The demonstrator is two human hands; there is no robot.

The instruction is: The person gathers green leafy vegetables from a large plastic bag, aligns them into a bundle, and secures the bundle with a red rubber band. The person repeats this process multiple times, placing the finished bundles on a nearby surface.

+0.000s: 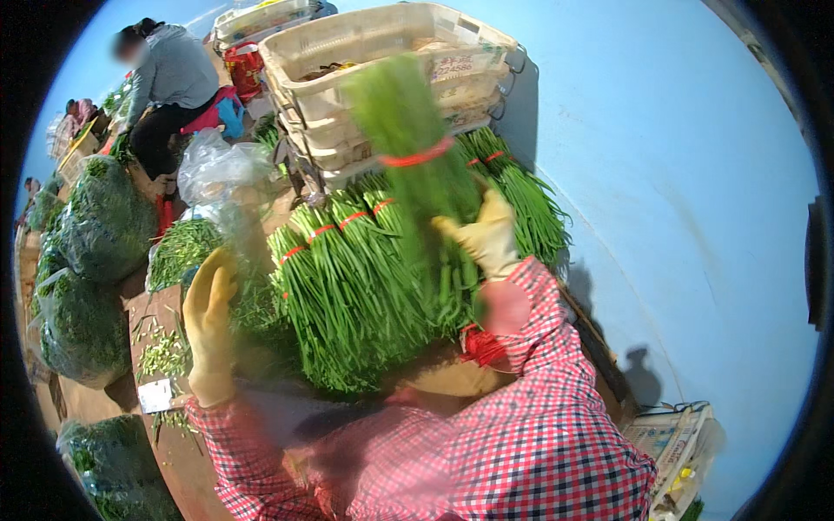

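My right hand (485, 231), in a cream rubber glove, grips a bundle of long green stalks (407, 111) bound with a red band. The bundle stands upright and is blurred. Below and behind it lie several banded bundles of the same greens (358, 286), side by side with their pale cut ends away from me. More banded bundles (521, 195) lie to the right by the wall. My left hand (212, 319), in a yellowish glove, is raised with its palm towards the bundles and holds nothing. A clump of red ties (482, 345) lies below my right wrist.
Stacked cream plastic crates (365, 78) stand beyond the bundles, beside a blue wall (638, 163). On the left are a board (143, 358) with cut stalk pieces, bags of greens (107, 215) and a clear plastic bag (221, 163). Another person (176, 71) sits at upper left. A crate (677, 443) stands lower right.
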